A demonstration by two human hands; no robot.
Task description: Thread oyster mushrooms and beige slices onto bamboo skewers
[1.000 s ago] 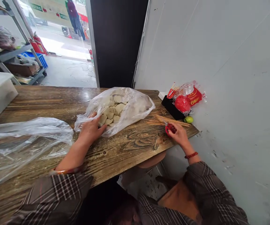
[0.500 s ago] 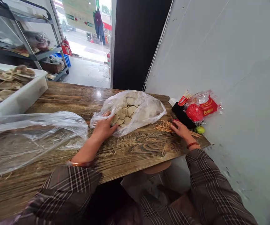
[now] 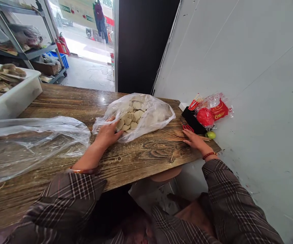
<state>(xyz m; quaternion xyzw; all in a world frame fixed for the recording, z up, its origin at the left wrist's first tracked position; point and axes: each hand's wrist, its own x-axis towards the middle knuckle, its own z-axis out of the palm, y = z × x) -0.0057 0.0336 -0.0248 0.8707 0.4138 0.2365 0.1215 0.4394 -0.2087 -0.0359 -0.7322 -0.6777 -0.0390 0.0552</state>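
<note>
A clear plastic bag [image 3: 159, 118] lies on the wooden table with its mouth open. Inside it are many thin, pale round slices [image 3: 128, 121]; their exact kind I cannot tell. My left hand [image 3: 105, 134] rests against the left side of the bag's mouth, thumb spread from the fingers, fingertips partly hidden by the plastic. To the right, my right hand [image 3: 196, 140] lies low over a loose bunch of thin wooden skewers [image 3: 172, 136], fingers stretched out. Red-handled scissors [image 3: 188, 128] lie just beyond its fingertips.
Beside the wall are a black object [image 3: 193, 120], a red ball-like bundle [image 3: 205, 117], a red packet [image 3: 219, 110] and a green lime-like fruit [image 3: 210, 135]. At left lie another plastic bag [image 3: 60, 135] and a white tub [image 3: 21, 98] of pale brownish food. A shelf rack [image 3: 24, 56] stands behind.
The camera view has turned slightly, shifting everything left and up. My right hand has drawn back a little over the skewers, baring more of the scissors' handles. My left hand stays at the bag.
</note>
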